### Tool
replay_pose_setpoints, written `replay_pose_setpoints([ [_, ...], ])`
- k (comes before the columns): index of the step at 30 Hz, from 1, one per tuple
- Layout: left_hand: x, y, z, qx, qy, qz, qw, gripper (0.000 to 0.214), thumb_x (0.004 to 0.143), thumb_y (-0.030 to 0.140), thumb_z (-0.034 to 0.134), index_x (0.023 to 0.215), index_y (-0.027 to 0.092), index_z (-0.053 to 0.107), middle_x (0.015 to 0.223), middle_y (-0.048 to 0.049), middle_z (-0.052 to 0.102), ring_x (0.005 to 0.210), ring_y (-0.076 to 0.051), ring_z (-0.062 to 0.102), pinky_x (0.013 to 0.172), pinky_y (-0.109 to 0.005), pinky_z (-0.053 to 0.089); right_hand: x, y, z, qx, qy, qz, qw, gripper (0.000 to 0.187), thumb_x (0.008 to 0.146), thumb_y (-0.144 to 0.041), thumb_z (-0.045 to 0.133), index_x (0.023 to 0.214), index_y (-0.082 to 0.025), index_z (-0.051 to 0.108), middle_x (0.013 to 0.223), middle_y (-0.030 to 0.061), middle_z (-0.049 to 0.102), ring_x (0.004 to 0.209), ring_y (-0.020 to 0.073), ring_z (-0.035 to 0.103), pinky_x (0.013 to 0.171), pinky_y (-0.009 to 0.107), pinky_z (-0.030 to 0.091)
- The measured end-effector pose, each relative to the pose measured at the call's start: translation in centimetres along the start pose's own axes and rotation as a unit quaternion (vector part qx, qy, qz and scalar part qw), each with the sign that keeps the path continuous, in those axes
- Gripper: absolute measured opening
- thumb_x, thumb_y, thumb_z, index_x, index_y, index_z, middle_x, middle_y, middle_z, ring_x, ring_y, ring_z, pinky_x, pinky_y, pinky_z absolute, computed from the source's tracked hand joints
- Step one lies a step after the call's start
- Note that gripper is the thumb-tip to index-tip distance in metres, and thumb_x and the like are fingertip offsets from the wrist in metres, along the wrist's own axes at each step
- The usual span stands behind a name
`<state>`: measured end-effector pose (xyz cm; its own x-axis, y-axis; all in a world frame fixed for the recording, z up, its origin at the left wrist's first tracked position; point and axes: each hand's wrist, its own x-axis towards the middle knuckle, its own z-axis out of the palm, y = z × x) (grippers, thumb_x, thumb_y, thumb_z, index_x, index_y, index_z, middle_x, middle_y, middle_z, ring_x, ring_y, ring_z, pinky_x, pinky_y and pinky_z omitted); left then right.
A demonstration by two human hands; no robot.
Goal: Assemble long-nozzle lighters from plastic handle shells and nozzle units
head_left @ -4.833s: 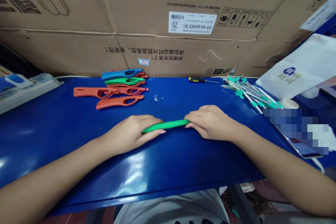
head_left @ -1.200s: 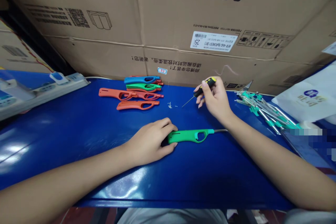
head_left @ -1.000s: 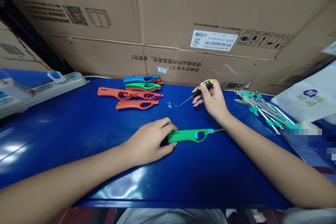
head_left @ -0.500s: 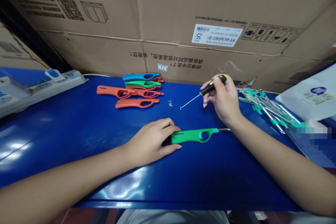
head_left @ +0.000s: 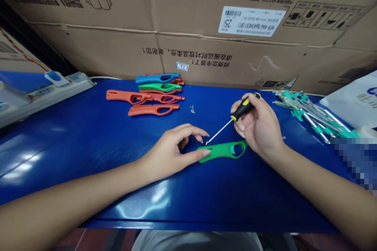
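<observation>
In the head view, my right hand (head_left: 259,123) is closed around the black-and-yellow handle of a screwdriver (head_left: 219,131). Its thin shaft slants down to the left, and a tiny piece, perhaps a screw, shows at the tip. A green gas lighter (head_left: 219,151) lies flat below it, with its nozzle end behind my right hand. My left hand (head_left: 176,147) has its thumb resting on the lighter's left end. The index and other fingers are raised apart from the thumb, close to the screwdriver tip, and grip nothing visible.
Several orange, red, blue and green lighter bodies (head_left: 154,110) lie at the back left. Small screws (head_left: 192,109) sit in the middle. Metal lighter rods with teal parts (head_left: 315,119) are piled right. A power strip (head_left: 44,96) stands left; a cardboard box (head_left: 191,47) walls the back.
The screwdriver has come down from near the loose screws to the lighter's left end. My left hand has loosened its hold on that end and lifted its fingers toward the tip.
</observation>
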<state>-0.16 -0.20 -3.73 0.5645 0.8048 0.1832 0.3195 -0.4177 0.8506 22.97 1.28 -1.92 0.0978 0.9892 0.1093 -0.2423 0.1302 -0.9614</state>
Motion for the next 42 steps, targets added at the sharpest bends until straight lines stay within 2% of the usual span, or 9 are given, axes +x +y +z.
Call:
replay_pose_setpoints([
  [3, 0.2, 0.1, 0.1, -0.054, 0.005, -0.021, 0.998, 0.022, 0.088, 0.029, 0.075, 0.106, 0.018, 0.073, 0.098, -0.0018, 0.070, 0.061, -0.008, 0.045, 0.055, -0.022, 0.038, -0.1, -0.1, -0.1, 0.009, 0.010, 0.005, 1.000, 0.023, 0.090, -0.044, 0.061, 0.093, -0.027, 0.046, 0.073, -0.0043, 0.065, 0.036, 0.0092, 0.045, 0.031, 0.024, 0.033],
  [6, 0.2, 0.2, 0.1, -0.067, 0.000, -0.015, 0.998, 0.016, 0.087, 0.026, 0.076, 0.100, 0.017, 0.075, 0.095, -0.0021, 0.071, 0.061, -0.007, 0.045, 0.054, -0.022, 0.037, -0.4, 0.0, -0.1, 0.011, 0.011, 0.015, 1.000, 0.022, 0.091, -0.045, 0.059, 0.093, -0.027, 0.046, 0.074, -0.0040, 0.065, 0.037, 0.0094, 0.045, 0.032, 0.024, 0.035],
  [18, -0.1, 0.5, 0.1, -0.063, 0.004, -0.001, 0.998, 0.009, 0.088, 0.023, 0.074, 0.092, 0.017, 0.078, 0.085, -0.0018, 0.073, 0.057, -0.007, 0.045, 0.052, -0.022, 0.036, -0.7, 0.2, -0.1, -0.001, -0.013, 0.020, 1.000, 0.024, 0.091, -0.048, 0.060, 0.095, -0.028, 0.047, 0.076, -0.0038, 0.066, 0.038, 0.0100, 0.048, 0.033, 0.024, 0.039],
  [32, -0.3, 0.4, 0.1, -0.058, -0.003, 0.011, 0.998, 0.010, 0.089, 0.023, 0.074, 0.091, 0.014, 0.079, 0.084, -0.0028, 0.072, 0.059, -0.008, 0.050, 0.053, -0.022, 0.038, -0.9, 0.1, 0.2, 0.018, 0.001, 0.025, 1.000, 0.020, 0.092, -0.043, 0.059, 0.094, -0.027, 0.048, 0.075, -0.0037, 0.067, 0.037, 0.0094, 0.047, 0.032, 0.023, 0.038],
  [42, -0.2, 0.3, 0.2, -0.059, -0.003, 0.018, 0.998, 0.010, 0.089, 0.023, 0.074, 0.090, 0.014, 0.079, 0.083, -0.0028, 0.072, 0.059, -0.008, 0.050, 0.053, -0.023, 0.038, -1.2, -0.1, 0.4, 0.016, -0.014, -0.038, 0.999, 0.017, 0.093, -0.038, 0.060, 0.093, -0.026, 0.049, 0.074, -0.0024, 0.070, 0.036, 0.0112, 0.052, 0.031, 0.024, 0.042],
])
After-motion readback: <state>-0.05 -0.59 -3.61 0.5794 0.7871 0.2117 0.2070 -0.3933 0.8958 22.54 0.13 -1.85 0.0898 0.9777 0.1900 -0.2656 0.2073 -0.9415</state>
